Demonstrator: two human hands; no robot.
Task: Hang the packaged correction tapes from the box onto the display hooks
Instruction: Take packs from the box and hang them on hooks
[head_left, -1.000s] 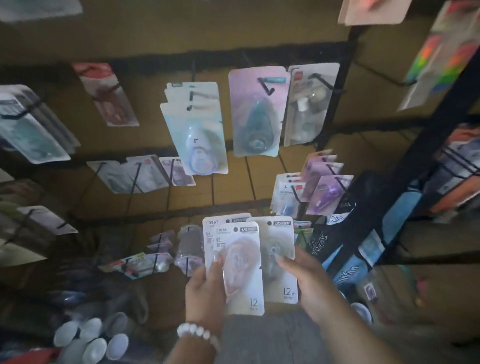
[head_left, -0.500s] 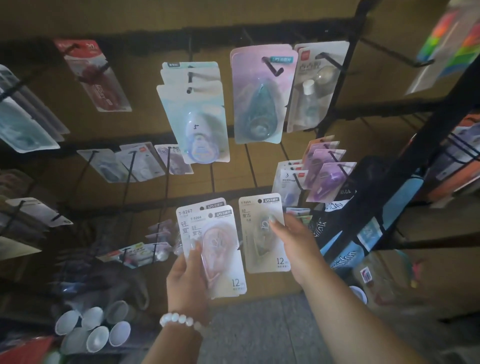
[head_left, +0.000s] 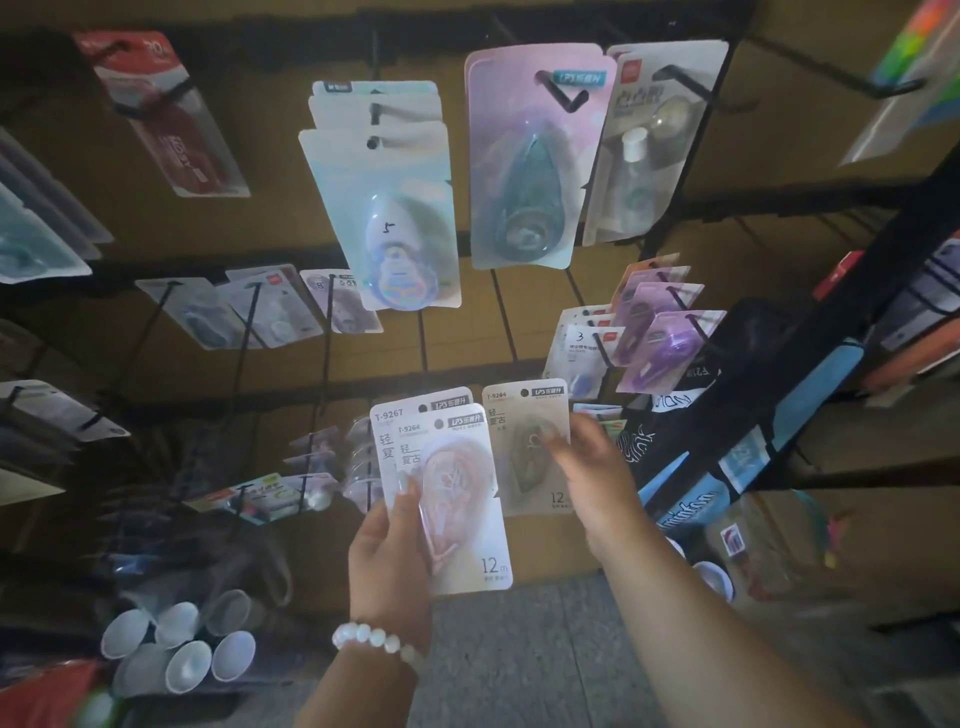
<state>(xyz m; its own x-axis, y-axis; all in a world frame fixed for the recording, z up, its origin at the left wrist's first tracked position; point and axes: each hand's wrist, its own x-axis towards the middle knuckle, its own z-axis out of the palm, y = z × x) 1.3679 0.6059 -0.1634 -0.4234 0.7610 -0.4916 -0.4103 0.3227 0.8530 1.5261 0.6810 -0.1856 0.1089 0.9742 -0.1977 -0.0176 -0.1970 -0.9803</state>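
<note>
**Risk notes: one pack in transfer, hook not yet engaged**

Nearest: left hand (head_left: 392, 558), beaded bracelet (head_left: 376, 640) at the wrist, closed around the lower left edge of a small stack of packs (head_left: 449, 499), thumb pressed on the front card. Two cards are visible, labelled T-9264 in front and T-9267 behind; whether more sit behind them cannot be told. The front card is fanned lower than the rear one, so a slack thumb could let it slide out

Just beyond: right hand (head_left: 597, 480) at the right edge of a single beige pack (head_left: 530, 447), fingers blurred. It appears pinched at that edge only, but how tight the hold is I cannot tell. An edge pinch lets the card swing, so its hang hole (small dark dot near the top edge) could miss a hook tip

Farther: the display rack (head_left: 524, 364), its black hooks mostly loaded. Purple packs (head_left: 662, 332) hang just right of and above the beige pack; a careless reach could knock them off their hook. The big teal pack (head_left: 519, 171) and the pale blue packs (head_left: 387, 208) fill the upper row

Judgement: the main hazard is picking a hook already stocked with other goods. Dim light makes hook tips hard to see. No source box identifiable
</note>
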